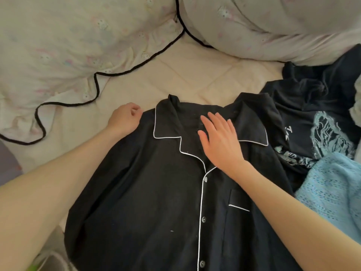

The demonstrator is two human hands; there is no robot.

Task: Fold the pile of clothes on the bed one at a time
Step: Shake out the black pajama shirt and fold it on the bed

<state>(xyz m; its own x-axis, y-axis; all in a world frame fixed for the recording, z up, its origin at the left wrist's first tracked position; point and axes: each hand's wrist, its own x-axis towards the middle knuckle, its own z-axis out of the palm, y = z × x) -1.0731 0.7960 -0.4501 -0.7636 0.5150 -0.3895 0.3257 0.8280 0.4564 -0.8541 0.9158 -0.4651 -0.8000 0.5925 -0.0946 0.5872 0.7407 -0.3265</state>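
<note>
While lying flat, black shirt point(148, 192) shows white piping.

Black pajama shirt point(156, 192) with white piping lies face up, buttoned, collar spread, flat on the cream bed point(195, 75). Unfolded pile at its right edge: dark printed T-shirt point(304, 118), light blue knit garment point(336, 188).

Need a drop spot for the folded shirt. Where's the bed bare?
Bare sheet between the pillows and the shirt collar, and a strip left of the left hand. Crowded on the right: dark tee, blue knit.
</note>
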